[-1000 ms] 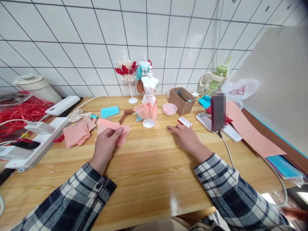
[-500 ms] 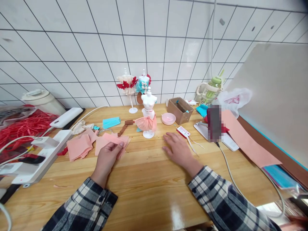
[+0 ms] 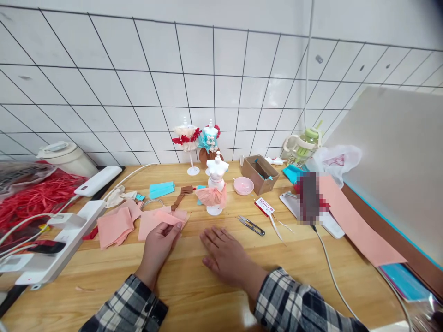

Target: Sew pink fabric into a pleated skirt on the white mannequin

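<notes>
Wooden table [image 3: 214, 295] against white-tiled wall [image 3: 138, 83]; left hand [image 3: 159, 243] fingers pinching pink fabric [image 3: 155, 220], right hand [image 3: 226, 256] fingers flat, spread.

Thread snips [image 3: 251, 225] lie near a pink bowl [image 3: 243, 185] and cardboard box [image 3: 259, 173].

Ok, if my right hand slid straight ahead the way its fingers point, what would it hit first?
The right hand lies flat on the table, fingers aimed up and to the left. Going on that way, it would probably first meet the pink fabric pieces held by the left hand, though depth is uncertain.
</notes>
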`<control>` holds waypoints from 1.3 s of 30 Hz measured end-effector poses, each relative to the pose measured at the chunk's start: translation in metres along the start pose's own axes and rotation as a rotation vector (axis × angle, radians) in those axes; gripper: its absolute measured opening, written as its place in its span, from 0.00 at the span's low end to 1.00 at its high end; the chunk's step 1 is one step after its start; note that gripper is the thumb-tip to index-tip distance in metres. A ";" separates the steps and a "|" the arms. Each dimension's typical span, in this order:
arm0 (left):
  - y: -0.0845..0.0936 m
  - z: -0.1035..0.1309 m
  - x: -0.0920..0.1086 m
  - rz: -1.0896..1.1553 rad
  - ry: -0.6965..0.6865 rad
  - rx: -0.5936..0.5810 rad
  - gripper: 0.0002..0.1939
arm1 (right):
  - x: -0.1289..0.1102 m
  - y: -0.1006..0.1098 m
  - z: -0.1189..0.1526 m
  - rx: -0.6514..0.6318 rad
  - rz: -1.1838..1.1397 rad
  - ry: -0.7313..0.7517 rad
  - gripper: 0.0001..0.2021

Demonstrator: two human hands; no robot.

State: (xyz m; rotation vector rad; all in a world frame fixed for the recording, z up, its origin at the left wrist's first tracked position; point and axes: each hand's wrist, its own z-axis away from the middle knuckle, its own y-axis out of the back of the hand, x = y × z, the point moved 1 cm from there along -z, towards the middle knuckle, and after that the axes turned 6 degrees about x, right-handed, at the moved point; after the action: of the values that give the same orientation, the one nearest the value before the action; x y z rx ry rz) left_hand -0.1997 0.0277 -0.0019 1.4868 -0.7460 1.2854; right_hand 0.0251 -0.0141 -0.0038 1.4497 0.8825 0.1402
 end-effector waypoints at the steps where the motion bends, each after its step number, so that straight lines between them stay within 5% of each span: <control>1: 0.000 0.000 -0.001 -0.014 -0.005 0.004 0.25 | -0.002 0.001 0.002 -0.028 -0.023 0.031 0.31; 7: 0.001 0.001 -0.006 -0.020 -0.041 0.011 0.22 | -0.005 0.002 0.026 -0.162 -0.058 0.099 0.33; 12: 0.001 0.002 -0.003 -0.052 -0.056 0.005 0.21 | -0.011 0.004 0.037 -0.148 -0.063 0.131 0.39; 23: 0.001 0.003 -0.003 -0.114 -0.039 0.036 0.23 | 0.003 0.006 -0.017 -0.079 -0.005 0.042 0.28; 32: 0.003 0.004 -0.007 -0.069 -0.035 0.010 0.22 | 0.004 0.018 0.044 -0.099 -0.064 0.060 0.28; 39: 0.004 0.005 -0.003 -0.065 -0.044 0.010 0.23 | 0.015 0.013 0.065 0.053 0.062 -0.188 0.28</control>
State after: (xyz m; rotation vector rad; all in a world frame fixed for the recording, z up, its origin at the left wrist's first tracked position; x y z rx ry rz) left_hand -0.2017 0.0211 -0.0031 1.5394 -0.7149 1.2120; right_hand 0.0793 -0.0547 -0.0064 1.5133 0.6924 0.0258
